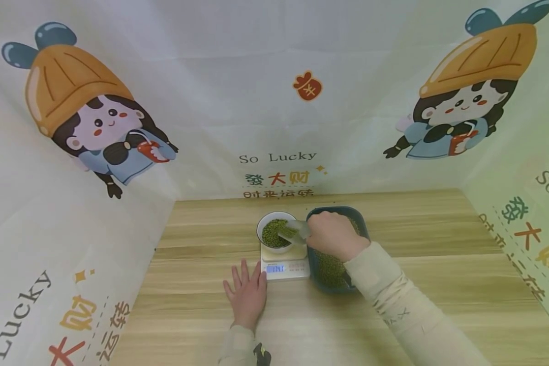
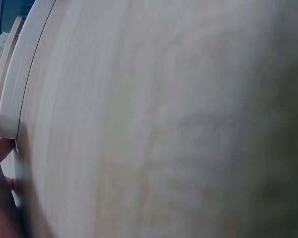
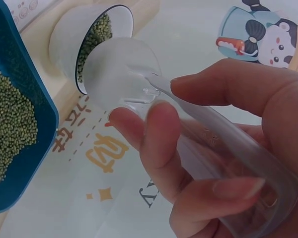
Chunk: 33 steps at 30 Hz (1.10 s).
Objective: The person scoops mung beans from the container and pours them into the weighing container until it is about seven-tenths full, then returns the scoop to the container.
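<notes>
My right hand (image 1: 333, 235) grips the handle of a clear plastic scoop (image 3: 121, 72), its fingers curled round it. The scoop's head hangs tilted over a white bowl (image 1: 262, 239) with a dark rim, and some green beans lie in the scoop. Green mung beans (image 1: 275, 233) fill part of the bowl, which stands on a white kitchen scale (image 1: 287, 273). The lit display appears to read 174.1. Flat on the table, my left hand (image 1: 248, 300) has its fingers spread and touches the scale's left front corner; only part of it shows in the left wrist view.
A dark blue-green tub (image 1: 317, 272) with many more beans stands right of the scale, under my right forearm. A dark object leans inside its front right edge. The wood-grain table (image 1: 201, 239) meets printed white cloth walls (image 1: 210, 117) at the back and sides.
</notes>
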Tool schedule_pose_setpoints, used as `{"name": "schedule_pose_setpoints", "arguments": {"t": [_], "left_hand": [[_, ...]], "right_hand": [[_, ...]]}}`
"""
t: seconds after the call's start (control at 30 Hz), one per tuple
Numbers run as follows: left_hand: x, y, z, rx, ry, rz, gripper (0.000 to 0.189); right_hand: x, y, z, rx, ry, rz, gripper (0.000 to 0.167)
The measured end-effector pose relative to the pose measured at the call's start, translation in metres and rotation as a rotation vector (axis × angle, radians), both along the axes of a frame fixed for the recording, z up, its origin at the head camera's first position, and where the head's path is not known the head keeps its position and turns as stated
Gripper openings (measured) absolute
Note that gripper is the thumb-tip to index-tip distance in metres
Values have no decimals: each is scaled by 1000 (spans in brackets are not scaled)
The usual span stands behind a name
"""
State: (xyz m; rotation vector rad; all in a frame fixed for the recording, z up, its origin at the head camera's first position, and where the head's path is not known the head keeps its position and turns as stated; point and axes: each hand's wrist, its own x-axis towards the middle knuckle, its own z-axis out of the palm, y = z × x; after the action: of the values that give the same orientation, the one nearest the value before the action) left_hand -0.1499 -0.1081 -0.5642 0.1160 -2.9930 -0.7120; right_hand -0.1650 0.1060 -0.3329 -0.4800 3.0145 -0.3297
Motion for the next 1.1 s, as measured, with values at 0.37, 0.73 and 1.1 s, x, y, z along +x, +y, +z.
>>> {"name": "schedule_pose_setpoints", "arguments": {"t": [0.37,0.73,1.1], "left_hand": [[-2,-1,-1,5,11,6,47],[-3,0,-4,1,4,10,48],[-1,0,-1,3,3,13,47]], "right_hand": [[-2,-1,0,10,0,-13,11],[-1,-2,2,13,-23,-18,11],[-1,-3,2,20,-22,-21,17]]}}
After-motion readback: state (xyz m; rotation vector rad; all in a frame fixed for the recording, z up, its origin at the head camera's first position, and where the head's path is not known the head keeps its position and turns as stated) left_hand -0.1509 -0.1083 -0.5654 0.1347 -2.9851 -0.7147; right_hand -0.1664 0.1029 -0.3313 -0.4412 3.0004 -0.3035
